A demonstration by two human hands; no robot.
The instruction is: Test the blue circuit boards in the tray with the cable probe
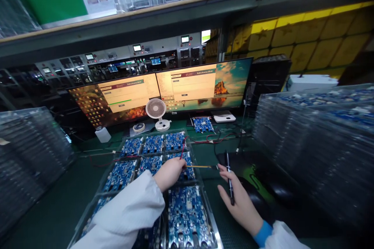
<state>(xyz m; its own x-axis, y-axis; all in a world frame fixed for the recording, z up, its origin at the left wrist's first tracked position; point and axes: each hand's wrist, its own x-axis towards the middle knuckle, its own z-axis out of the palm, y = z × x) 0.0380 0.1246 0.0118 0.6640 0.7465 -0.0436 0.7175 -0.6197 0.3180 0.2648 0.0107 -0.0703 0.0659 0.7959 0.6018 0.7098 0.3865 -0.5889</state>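
Note:
My left hand (168, 173) rests over a clear tray (208, 207) of blue circuit boards (187, 218), its fingers closed on the end of a thin yellowish cable (201, 167) that stretches right. My right hand (238, 198) lies palm up beside the tray with a black pen (230, 181) held between its fingers; its fingertips pinch the cable's other end. A red wire (183, 148) runs across the boards just above my left hand.
Two monitors (187, 85) stand at the back, with a small white fan (157, 112) in front. A single blue board (203, 124) lies near a white device (224, 116). Tall stacks of clear trays (315, 140) rise right and left (26, 155). A black mouse (276, 193) lies right.

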